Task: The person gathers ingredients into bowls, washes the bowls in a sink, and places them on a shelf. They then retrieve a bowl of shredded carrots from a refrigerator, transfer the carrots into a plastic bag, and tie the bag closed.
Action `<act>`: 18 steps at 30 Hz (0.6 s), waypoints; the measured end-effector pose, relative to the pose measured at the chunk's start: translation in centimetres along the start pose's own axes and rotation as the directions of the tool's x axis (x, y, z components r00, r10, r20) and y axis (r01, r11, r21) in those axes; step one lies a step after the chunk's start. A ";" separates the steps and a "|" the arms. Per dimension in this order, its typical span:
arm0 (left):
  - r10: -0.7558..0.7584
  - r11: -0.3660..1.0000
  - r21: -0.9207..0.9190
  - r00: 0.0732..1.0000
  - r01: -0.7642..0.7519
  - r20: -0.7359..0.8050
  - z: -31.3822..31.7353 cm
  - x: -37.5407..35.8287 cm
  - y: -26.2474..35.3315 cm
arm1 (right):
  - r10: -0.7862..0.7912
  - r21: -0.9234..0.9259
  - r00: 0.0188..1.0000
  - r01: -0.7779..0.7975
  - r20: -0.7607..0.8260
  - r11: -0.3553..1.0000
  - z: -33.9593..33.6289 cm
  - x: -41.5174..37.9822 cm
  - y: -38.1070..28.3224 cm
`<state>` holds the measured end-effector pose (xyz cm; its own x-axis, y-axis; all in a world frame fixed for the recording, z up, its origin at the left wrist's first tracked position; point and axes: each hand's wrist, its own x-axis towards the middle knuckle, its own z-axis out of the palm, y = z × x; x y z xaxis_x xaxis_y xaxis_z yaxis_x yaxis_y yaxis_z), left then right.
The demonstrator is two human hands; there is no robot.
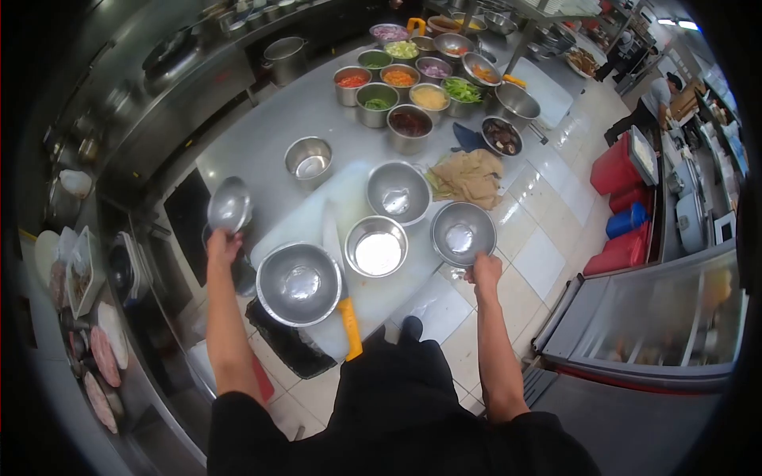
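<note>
My left hand grips the rim of a tilted steel bowl at the table's left edge. On the right, my right hand holds the near rim of another steel bowl. Between them a large bowl, a straight-sided steel pan and a further bowl rest on a white cutting board. A knife with a yellow handle lies between the large bowl and the pan. One small steel pot stands behind the board.
Several steel containers of cut vegetables, one with red pieces, fill the table's far part. A brown cloth lies near a bowl of dark pieces. Red bins stand right; a person works beyond.
</note>
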<state>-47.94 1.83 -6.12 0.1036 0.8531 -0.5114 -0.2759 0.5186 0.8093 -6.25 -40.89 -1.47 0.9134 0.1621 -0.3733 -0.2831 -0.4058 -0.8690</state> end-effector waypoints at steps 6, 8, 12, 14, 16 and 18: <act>0.043 0.996 0.078 0.996 -0.037 -0.079 2.1 -12.7 3.4 | -0.081 -0.037 0.997 0.081 -0.004 0.996 2.6 6.2 -1.3; 0.012 0.986 0.164 0.998 -0.003 -0.056 3.6 -16.2 3.1 | -0.030 -0.046 0.996 0.034 0.078 0.998 3.6 8.4 -1.7; -0.087 0.990 0.116 0.996 0.085 0.012 8.1 -20.7 1.2 | 0.066 -0.207 0.994 -0.048 0.083 0.977 3.4 6.3 -4.7; -0.172 0.977 -0.106 0.979 0.183 0.109 11.1 -22.5 -0.1 | -0.155 -0.254 0.988 0.154 0.018 0.955 3.8 4.7 -3.2; -0.256 0.948 -0.146 0.951 0.282 0.176 13.9 -23.8 -1.4 | -0.562 -0.391 0.812 0.472 -0.156 0.790 3.4 2.9 -1.6; -0.332 0.881 -0.189 0.852 0.434 0.404 17.2 -25.5 -2.5 | -0.623 -0.037 0.780 0.622 -0.056 0.782 3.3 -1.2 -3.0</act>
<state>-33.43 -20.22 9.93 0.5662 0.5777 -0.5880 -0.3792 0.8159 0.4364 -7.45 -36.86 0.53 0.9053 0.3287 0.2690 0.3580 -0.2500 -0.8996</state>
